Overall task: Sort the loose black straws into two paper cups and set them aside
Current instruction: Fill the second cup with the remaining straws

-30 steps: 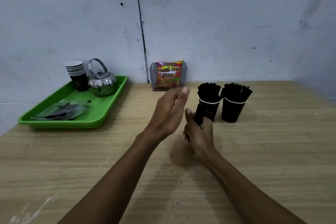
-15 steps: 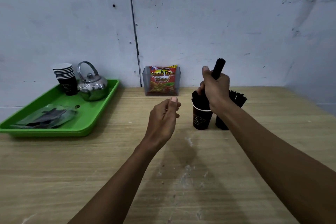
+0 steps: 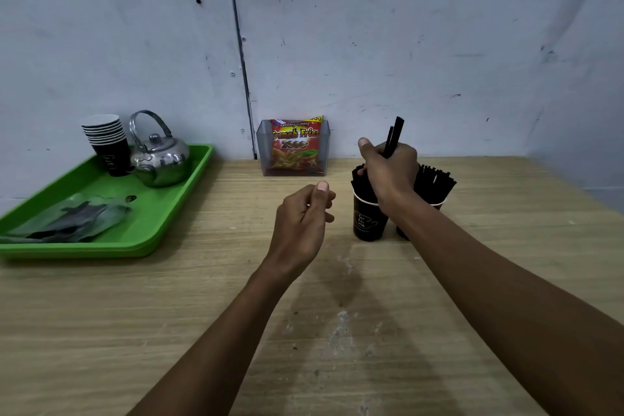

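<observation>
Two black paper cups stand side by side on the wooden table, both packed with black straws. My right hand (image 3: 388, 169) hovers over the left cup (image 3: 366, 219) and grips a few black straws (image 3: 394, 135) whose upper ends stick up above my fingers. The right cup (image 3: 435, 184) shows behind my wrist, mostly hidden by it. My left hand (image 3: 302, 223) floats over the table just left of the left cup, fingers loosely curled, holding nothing.
A green tray (image 3: 175, 213) at the left holds a stack of paper cups (image 3: 108, 145), a steel kettle (image 3: 158, 155) and plastic wrappers (image 3: 71, 219). A clear holder with a red snack packet (image 3: 293, 149) stands against the wall behind the cups.
My right hand lifted a bundle of straws from the table up over the left cup; fewer straw ends now show above it. My left hand drew back and curled.
</observation>
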Action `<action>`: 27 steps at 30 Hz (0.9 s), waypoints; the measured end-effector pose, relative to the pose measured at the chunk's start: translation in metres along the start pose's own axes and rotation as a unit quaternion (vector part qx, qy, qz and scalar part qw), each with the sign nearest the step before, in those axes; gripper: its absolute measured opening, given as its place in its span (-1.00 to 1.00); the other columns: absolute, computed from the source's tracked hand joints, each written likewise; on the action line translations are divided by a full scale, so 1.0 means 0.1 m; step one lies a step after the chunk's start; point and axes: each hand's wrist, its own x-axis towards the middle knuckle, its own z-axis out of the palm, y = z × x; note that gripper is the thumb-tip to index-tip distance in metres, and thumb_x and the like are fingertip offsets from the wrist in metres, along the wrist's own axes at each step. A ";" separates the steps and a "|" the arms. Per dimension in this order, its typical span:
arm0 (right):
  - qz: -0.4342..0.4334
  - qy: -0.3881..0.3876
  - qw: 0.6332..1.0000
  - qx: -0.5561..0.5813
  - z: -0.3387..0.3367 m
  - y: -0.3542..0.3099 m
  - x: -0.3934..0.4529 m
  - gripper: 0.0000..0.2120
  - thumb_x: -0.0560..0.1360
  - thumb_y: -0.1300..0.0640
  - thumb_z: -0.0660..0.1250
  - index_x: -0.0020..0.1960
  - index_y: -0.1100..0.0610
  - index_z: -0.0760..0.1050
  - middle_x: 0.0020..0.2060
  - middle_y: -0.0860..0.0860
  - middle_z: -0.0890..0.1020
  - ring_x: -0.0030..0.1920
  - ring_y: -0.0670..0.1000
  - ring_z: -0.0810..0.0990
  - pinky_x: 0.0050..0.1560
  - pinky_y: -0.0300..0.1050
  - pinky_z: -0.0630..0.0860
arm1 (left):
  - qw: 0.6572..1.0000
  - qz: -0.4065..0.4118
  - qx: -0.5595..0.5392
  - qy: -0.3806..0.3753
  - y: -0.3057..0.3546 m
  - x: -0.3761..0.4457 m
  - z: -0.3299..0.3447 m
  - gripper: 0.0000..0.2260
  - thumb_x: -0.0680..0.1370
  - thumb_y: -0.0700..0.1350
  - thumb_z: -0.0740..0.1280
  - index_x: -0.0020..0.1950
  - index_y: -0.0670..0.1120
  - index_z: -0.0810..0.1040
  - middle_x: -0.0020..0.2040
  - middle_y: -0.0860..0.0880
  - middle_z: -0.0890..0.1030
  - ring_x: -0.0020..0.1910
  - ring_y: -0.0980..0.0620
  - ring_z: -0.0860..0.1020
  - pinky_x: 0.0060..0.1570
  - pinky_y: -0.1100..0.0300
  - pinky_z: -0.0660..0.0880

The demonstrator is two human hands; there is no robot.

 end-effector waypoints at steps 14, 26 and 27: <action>0.036 -0.028 0.996 0.074 -0.07 -0.22 0.00 -0.36 0.56 -0.34 0.06 -0.29 0.20 0.50 -0.44 0.09 0.55 -0.38 0.09 0.58 -0.13 0.03 0.55 | 1.000 -0.005 -0.010 -0.008 0.07 0.03 0.07 -0.66 0.67 0.02 0.14 0.07 -0.16 0.63 -0.06 -0.04 0.65 -0.12 0.01 0.65 -0.22 0.23 0.47; -0.077 -0.065 0.994 -0.031 -0.16 -0.19 0.07 -0.79 0.52 0.31 0.19 0.00 0.12 0.56 -0.28 0.04 0.64 -0.12 0.08 0.67 0.06 0.05 0.59 | 0.999 0.025 -0.040 0.012 0.20 0.17 0.17 -0.73 0.66 -0.08 0.19 0.01 -0.20 0.61 -0.13 -0.10 0.62 -0.09 -0.15 0.63 -0.37 0.43 0.42; -0.098 -0.083 0.991 -0.047 -0.20 -0.22 0.07 -0.81 0.53 0.27 0.20 -0.02 0.12 0.57 -0.25 0.04 0.65 -0.09 0.07 0.67 0.07 0.03 0.59 | 0.999 0.025 -0.041 0.015 0.20 0.17 0.17 -0.73 0.66 -0.08 0.18 0.02 -0.20 0.61 -0.12 -0.11 0.62 -0.09 -0.15 0.63 -0.37 0.42 0.42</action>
